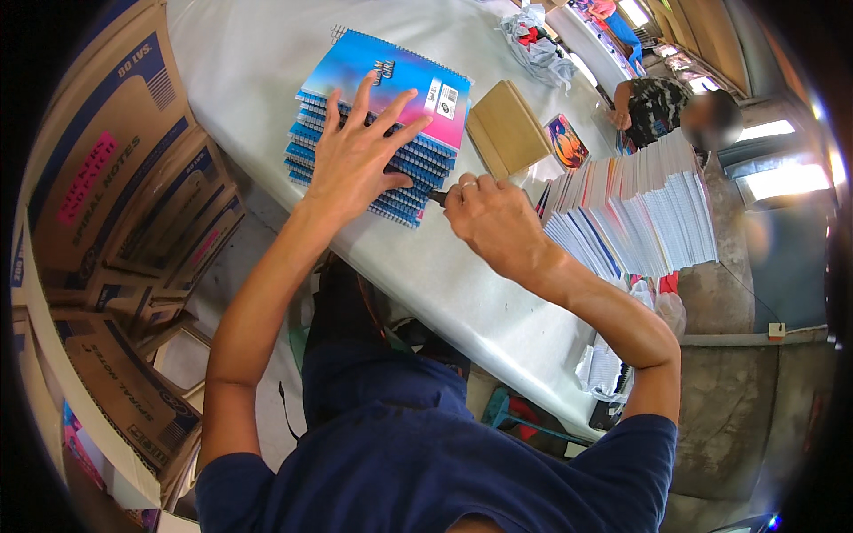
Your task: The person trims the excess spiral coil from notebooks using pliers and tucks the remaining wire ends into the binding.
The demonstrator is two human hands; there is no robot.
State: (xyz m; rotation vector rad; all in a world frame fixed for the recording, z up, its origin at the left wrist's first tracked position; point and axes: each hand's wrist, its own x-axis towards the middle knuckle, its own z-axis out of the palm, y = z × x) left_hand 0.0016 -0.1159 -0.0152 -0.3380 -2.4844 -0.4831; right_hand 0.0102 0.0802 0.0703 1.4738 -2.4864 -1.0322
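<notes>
A spread left hand (355, 151) braces a notebook stack (413, 75) near the table's (444, 284) edge.
In the head view, its fingers stand apart on the top cover, probably steadying the pile, while the right hand (493, 218) is closed around a dark tool (437, 196) at the spirals. A cardboard piece (508, 129) and paper stacks (631, 213) crowd the right; cartons (115, 169) wall the left.

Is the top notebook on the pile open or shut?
Shut: the top notebook lies flat, its blue and pink cover facing up, the left hand spread over it.
</notes>
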